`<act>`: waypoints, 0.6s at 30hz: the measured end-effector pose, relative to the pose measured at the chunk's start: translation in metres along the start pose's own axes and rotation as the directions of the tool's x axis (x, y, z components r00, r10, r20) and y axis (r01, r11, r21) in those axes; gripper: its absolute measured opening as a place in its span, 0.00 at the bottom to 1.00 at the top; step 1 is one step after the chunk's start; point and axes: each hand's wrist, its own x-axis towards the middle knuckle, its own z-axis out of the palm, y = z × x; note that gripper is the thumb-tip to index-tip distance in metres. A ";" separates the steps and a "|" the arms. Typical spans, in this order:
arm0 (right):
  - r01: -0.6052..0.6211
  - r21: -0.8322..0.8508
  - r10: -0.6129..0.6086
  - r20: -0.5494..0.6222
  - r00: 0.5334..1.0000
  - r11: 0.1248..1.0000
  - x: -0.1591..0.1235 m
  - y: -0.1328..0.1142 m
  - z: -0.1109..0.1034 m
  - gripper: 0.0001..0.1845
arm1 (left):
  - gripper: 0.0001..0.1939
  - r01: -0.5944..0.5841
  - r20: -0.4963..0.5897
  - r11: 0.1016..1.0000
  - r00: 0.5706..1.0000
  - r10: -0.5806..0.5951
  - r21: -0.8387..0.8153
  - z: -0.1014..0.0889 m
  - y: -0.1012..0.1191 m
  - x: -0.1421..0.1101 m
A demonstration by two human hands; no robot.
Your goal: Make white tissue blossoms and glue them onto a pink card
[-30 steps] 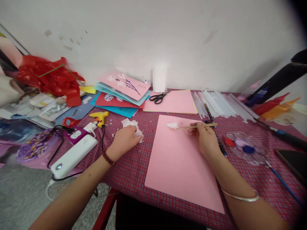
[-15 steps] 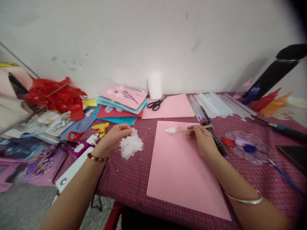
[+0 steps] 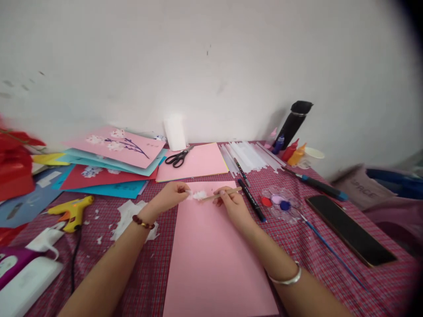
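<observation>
A large sheet of pink paper (image 3: 211, 255) lies on the checked cloth in front of me. Near its top edge sits a small white tuft of torn tissue paper (image 3: 199, 195). My left hand (image 3: 172, 195) is closed in a pinch on a small white piece of tissue paper (image 3: 189, 193), just left of the tuft. In my right hand (image 3: 233, 203) is a thin wooden stick (image 3: 235, 190), gripped between thumb and fingers, its tip at the tuft's right side. More torn white tissue (image 3: 128, 215) lies left of the sheet, partly behind my left forearm.
Scissors (image 3: 178, 158) rest on pink paper at the back, beside stacked cards (image 3: 115, 147). A yellow glue gun (image 3: 73, 213) lies left. To the right are a marker (image 3: 251, 200), a paint palette (image 3: 280, 211), a paintbrush (image 3: 333, 251) and a phone (image 3: 350, 231).
My left hand has moved from the tissue pile to the top of the pink sheet, carrying a small piece. The right hand stays by the tuft with the stick. The view has turned right.
</observation>
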 end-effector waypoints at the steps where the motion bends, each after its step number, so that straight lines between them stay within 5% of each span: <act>1: 0.004 -0.022 -0.004 0.015 1.000 1.000 0.000 0.000 0.001 0.16 | 0.06 -0.008 -0.013 1.000 1.000 0.008 -0.002 0.001 -0.005 0.002; 7: -0.004 -0.110 0.003 -0.016 1.000 0.994 0.001 0.003 0.005 0.16 | 0.10 -0.008 0.069 0.998 0.998 0.012 -0.065 0.001 -0.026 0.003; 15: -0.021 -0.077 0.017 -0.056 0.998 0.997 0.003 0.004 0.005 0.14 | 0.12 -0.008 0.141 0.988 0.990 0.030 -0.155 0.005 -0.022 0.004; 18: -0.025 -0.066 0.021 -0.062 0.998 0.997 0.003 0.004 0.005 0.14 | 0.06 -0.029 0.115 0.988 0.992 0.047 -0.154 0.011 -0.019 0.005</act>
